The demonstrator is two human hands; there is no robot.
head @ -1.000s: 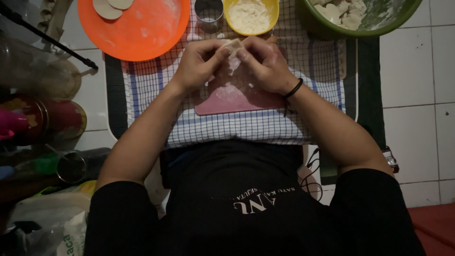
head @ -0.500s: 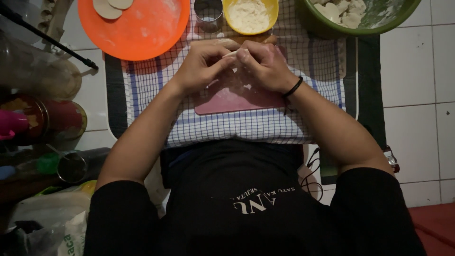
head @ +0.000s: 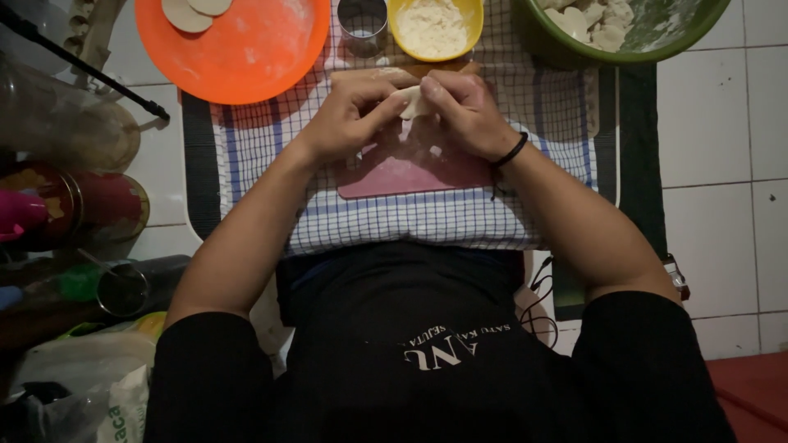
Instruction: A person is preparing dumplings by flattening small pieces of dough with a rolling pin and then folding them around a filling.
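Both my hands meet over a pink board (head: pixel 410 174) that lies on a blue-checked cloth (head: pixel 410 217). Between them is a small piece of pale dough (head: pixel 412 103). My left hand (head: pixel 353 115) pinches its left side with the fingertips. My right hand (head: pixel 466 111), with a black band at the wrist, pinches its right side. Most of the dough is hidden by my fingers.
An orange plate (head: pixel 246 53) with two flat dough rounds (head: pixel 195 11) sits far left. A metal ring cutter (head: pixel 363 20), a yellow bowl of flour (head: pixel 435 29) and a green bowl of dough pieces (head: pixel 624 29) line the far edge. Jars and bags crowd the left side.
My hands have stayed over the board, shifting their fingers slightly around the dough; the dough piece now shows more between the fingertips.
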